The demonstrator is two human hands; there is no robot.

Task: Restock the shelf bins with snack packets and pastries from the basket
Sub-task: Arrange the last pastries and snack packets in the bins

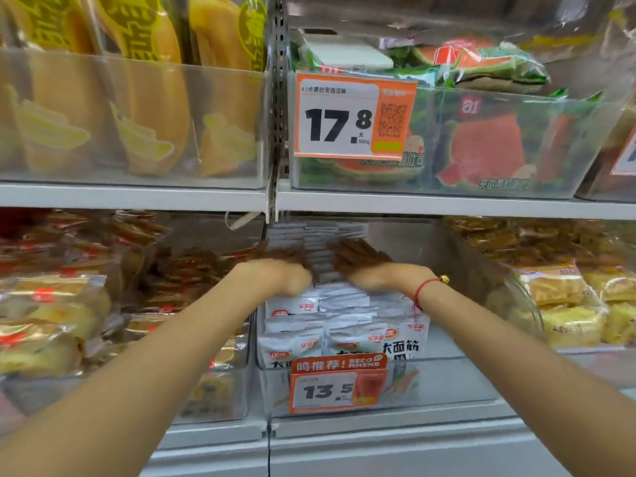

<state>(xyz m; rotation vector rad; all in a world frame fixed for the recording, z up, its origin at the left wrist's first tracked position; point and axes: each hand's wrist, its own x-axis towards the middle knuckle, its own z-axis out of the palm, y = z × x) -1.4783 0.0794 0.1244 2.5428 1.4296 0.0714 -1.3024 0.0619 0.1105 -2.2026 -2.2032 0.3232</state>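
Both hands reached into the clear bin (447,383) on the lower shelf.
White snack packets (344,325) are stacked along the bin's left wall; left hand (282,266) and right hand (361,259) are laid flat, fingers straight, on either side of the stack's rear. Blurred, exact contact can't be confirmed.

White snack packets (340,333); orange price tag (339,387); red bracelet (421,289).

Orange price tag (354,115) reading 17.8, clipped to the upper shelf front. A second orange tag (339,385) reading 13.5 below. Perforated metal upright (278,80) between shelf bays.
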